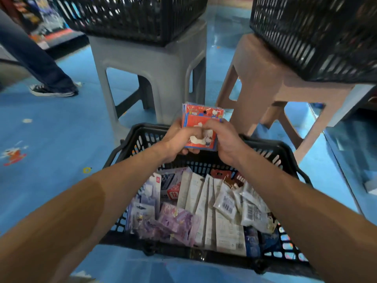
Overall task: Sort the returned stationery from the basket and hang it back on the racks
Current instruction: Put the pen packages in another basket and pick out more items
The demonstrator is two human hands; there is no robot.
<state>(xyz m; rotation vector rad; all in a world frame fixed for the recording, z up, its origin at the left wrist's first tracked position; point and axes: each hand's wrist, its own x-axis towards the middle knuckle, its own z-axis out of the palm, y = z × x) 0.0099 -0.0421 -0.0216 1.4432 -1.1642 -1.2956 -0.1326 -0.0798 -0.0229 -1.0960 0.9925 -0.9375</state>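
A blue floor [51, 139] fills the view. On it stand a grey stool [146, 64] and, to its right, a pink stool [265, 78]; each carries a black crate, the left crate [132, 17] on the grey one and the right crate [316, 33] on the pink one. At far left we see someone's leg [40, 64] and shoe [53, 90].

Nearest us sits the basket [285, 152], holding loose stationery: white packs [206, 201] in the middle and right, purple packs [177, 221] to the left.

Above the basket's far rim we hold a red pack [201, 117] in both hands. Our left hand [179, 139] grips its left side, fingers curled beneath and thumb on the front. Our right hand [224, 141] grips the right side, fingers curled over the front. The pack stands upright, clear of the other items.
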